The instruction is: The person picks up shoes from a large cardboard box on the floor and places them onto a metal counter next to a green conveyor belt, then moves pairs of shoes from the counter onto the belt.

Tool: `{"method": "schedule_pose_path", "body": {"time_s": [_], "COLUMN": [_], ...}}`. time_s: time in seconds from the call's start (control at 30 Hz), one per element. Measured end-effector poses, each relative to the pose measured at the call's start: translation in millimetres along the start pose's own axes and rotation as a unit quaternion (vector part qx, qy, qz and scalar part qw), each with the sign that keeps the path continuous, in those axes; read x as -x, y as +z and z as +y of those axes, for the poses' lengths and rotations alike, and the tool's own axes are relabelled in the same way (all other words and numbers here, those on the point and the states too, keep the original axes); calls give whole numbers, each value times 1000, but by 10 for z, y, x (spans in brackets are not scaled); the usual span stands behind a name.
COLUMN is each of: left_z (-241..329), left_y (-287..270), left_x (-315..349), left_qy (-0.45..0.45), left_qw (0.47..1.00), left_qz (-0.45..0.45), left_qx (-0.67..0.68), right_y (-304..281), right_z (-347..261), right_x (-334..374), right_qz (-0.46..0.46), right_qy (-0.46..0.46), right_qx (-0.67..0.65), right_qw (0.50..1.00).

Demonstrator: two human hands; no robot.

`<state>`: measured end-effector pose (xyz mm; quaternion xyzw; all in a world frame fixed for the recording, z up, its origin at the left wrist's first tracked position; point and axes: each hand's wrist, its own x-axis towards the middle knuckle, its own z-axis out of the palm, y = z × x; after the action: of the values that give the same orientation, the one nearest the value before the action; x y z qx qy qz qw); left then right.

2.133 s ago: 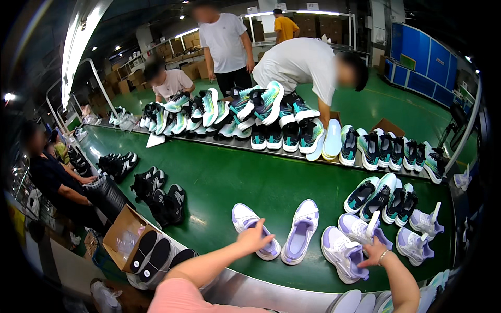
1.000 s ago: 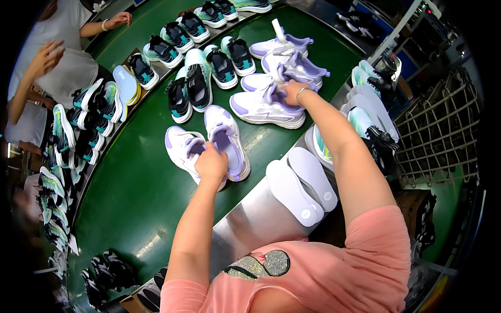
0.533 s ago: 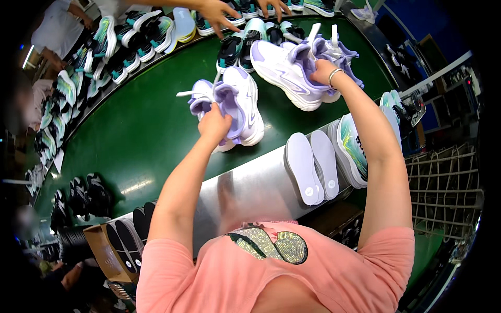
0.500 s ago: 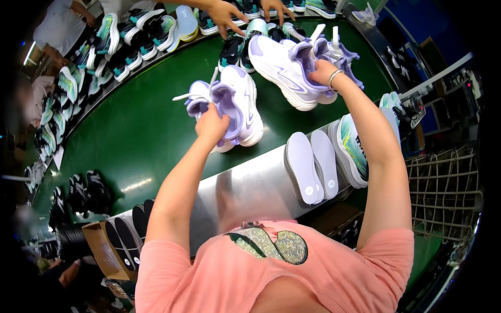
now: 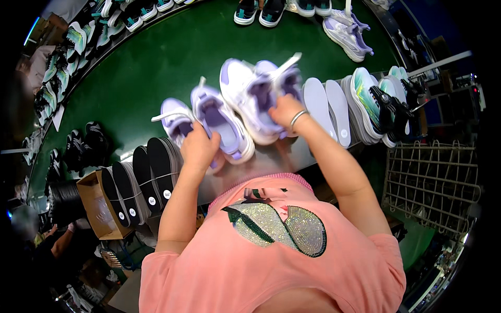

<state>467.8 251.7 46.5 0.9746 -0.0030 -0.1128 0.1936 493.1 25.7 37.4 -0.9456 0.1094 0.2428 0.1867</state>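
My left hand [image 5: 198, 148] is closed on a pair of white-and-lavender sneakers [image 5: 235, 136], gripping them at the collars between the two shoes. A second such pair [image 5: 235, 94] is in my right hand [image 5: 288, 112], its fingers hooked into the openings; a bracelet circles that wrist. Both pairs are side by side, toes pointing away from me, over the near edge of the green conveyor surface [image 5: 151, 65] and the metal ledge [image 5: 222, 183]. The right pair is slightly blurred. Whether the soles touch the ledge I cannot tell.
Lavender insoles [image 5: 317, 99] and green-white sneakers [image 5: 364, 94] stand right on the ledge. Bundled black insoles [image 5: 163, 159] and a cardboard box [image 5: 91, 190] are at left. Another lavender sneaker [image 5: 342, 37] and black shoes [image 5: 272, 10] sit at the far side. A wire rack [image 5: 433, 177] stands right.
Both hands have drawn the two pairs of sneakers toward me and closer together. A co-worker's hands at the far side have left the view.
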Motion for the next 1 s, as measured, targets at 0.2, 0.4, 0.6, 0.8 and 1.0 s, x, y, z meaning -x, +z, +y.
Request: {"method": "schedule_pose_path", "body": {"time_s": [0.2, 0.4, 0.6, 0.8, 1.0], "left_z": [-191, -401, 255, 534, 453], "left_y": [105, -159, -181, 291, 420], "left_x": [463, 687, 402, -269, -820], "left_qy": [8, 76, 284, 379, 138], "left_qw": [996, 996, 936, 917, 913], "left_qz": [-87, -25, 32, 25, -234], "left_qx": [-25, 36, 206, 123, 306], "right_y": [278, 198, 455, 551, 629], "right_z": [-125, 414, 1207, 1324, 1247], "right_x": [545, 875, 520, 507, 672], "right_qz": [-33, 149, 298, 207, 193], "right_qy": [-55, -78, 72, 87, 103], "right_qx": [104, -129, 33, 41, 54], "right_qw": [992, 977, 951, 974, 974]}}
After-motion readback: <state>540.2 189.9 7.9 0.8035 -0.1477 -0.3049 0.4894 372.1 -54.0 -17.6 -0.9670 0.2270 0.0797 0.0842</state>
